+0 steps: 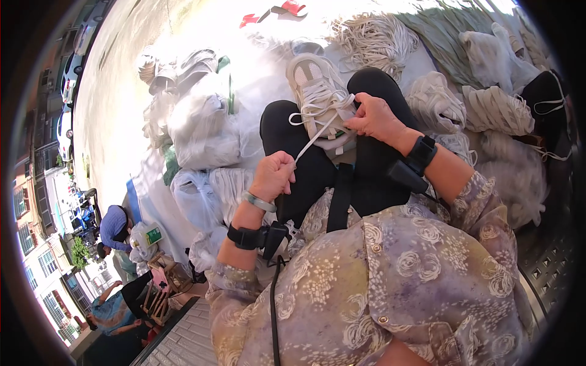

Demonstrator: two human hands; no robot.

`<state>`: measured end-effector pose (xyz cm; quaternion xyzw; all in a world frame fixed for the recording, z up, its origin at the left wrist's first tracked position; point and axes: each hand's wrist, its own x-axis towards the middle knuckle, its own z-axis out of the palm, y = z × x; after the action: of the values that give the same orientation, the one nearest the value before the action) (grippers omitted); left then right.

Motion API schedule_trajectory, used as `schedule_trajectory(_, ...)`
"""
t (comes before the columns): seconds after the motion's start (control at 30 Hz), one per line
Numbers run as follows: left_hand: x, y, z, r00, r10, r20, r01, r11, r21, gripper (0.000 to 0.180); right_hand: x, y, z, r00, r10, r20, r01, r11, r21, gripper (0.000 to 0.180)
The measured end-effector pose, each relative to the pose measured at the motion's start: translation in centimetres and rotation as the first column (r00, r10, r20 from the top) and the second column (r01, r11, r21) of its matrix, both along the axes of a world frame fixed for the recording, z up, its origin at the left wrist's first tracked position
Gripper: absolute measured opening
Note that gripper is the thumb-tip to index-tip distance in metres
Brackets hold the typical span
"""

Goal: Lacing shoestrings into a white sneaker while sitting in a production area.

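A pale grey and white sneaker (306, 74) rests between my black-clad knees, its toe pointing away from me. White laces run criss-cross over its tongue. My left hand (273, 175) is closed on one end of the white shoelace (312, 141), which stretches taut from the shoe toward me. At the right side of the shoe opening, my right hand (379, 119) is pinched, with lace reaching its fingertips. The exact grip there is partly hidden by the fingers.
Plastic-wrapped bundles of shoes (204, 131) lie to the left. More pale sneakers (436, 100) sit on the right. A heap of white laces (378, 43) lies ahead. Other people sit at far left, beside a wooden chair (160, 293). A black cable (274, 311) hangs from my left wrist strap.
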<state>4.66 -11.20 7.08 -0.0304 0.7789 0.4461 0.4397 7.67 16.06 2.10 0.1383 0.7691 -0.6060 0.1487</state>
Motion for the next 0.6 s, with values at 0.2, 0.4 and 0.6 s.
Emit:
schedule_trajectory(0.2,0.1,-1.4,-1.3,0.933,0.327,-0.15,-0.284,0.925,0.252,0.013,-0.1,-0.6,0.3,0.967,0.202,-0.153,-0.119,0.896,0.428,0.041)
schedule_trajectory(0.4,0.2,-2.7,-1.8,0.863,0.494,-0.11,-0.451,0.849,0.275,0.011,0.3,-0.7,-0.5,0.909,0.304,-0.284,-0.099,0.82,0.563,0.026)
schedule_trajectory(0.6,-0.4,-1.8,-2.3,0.833,0.536,-0.14,-0.474,0.82,0.319,0.011,0.2,0.1,-1.5,0.875,0.203,-0.44,0.079,0.836,0.543,0.018)
